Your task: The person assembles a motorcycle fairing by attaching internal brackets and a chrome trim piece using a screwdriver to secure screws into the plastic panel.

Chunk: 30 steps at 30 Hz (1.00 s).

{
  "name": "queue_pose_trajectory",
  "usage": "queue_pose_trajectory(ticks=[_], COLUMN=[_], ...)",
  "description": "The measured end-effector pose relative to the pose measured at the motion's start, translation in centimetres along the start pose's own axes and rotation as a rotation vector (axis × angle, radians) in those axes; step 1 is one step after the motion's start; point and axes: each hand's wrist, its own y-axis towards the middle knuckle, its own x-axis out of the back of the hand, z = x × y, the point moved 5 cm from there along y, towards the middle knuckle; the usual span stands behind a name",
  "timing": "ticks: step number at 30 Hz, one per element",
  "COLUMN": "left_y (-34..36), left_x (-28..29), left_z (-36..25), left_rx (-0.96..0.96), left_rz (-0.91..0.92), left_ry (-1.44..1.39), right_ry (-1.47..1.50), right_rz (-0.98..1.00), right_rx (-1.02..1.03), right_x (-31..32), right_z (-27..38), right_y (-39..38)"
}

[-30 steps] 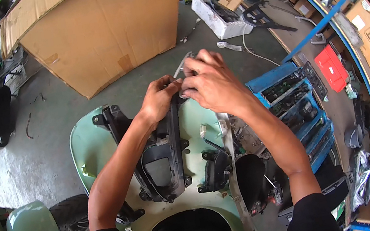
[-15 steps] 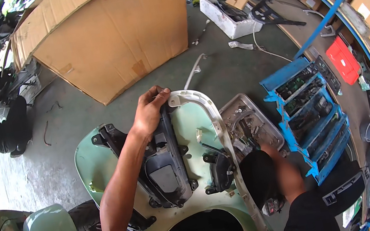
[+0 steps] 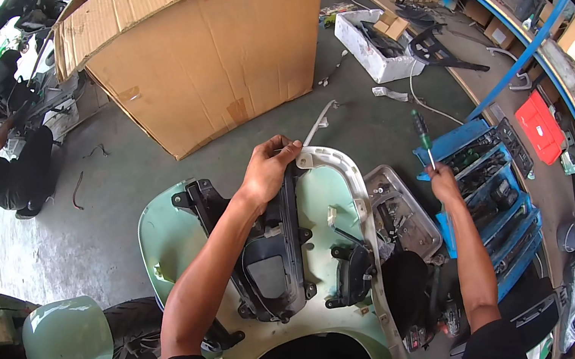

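A pale green scooter body panel [image 3: 170, 235] lies inner side up in front of me. Black plastic parts [image 3: 273, 274] are mounted across its middle, and a white trim strip [image 3: 363, 204] runs along its right side. My left hand [image 3: 272, 170] is closed on the panel's far edge, beside the end of the trim strip. To the right, my right hand [image 3: 445, 184] grips a screwdriver [image 3: 422, 131] by its thin shaft, with the green and black handle pointing up and away. That hand is in the air between a metal tray [image 3: 431, 231] and an open blue toolbox [image 3: 502, 241].
Small hardware lies in the tray. A large cardboard box [image 3: 205, 63] stands ahead, with a white foam box [image 3: 363, 62] farther right. Shelving with a blue rail [image 3: 548, 41] lines the right. At left are a scooter's green fender [image 3: 67, 349] and a crouching person [image 3: 1, 168].
My right hand has risen from low beside the tray and now shows the screwdriver in it. The left hand keeps its hold on the panel. The whole view has shifted slightly.
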Motion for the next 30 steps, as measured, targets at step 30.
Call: queue_pose_trajectory(ticks=[30], left_y=[-0.5], left_x=[0.6], left_z=[-0.1], left_rx=[0.032], left_rz=[0.008], left_ry=[0.111], right_ry=[0.607], right_rz=[0.527], right_rx=[0.834], right_x=[2.3], right_z=[42.8], right_y=[-9.4])
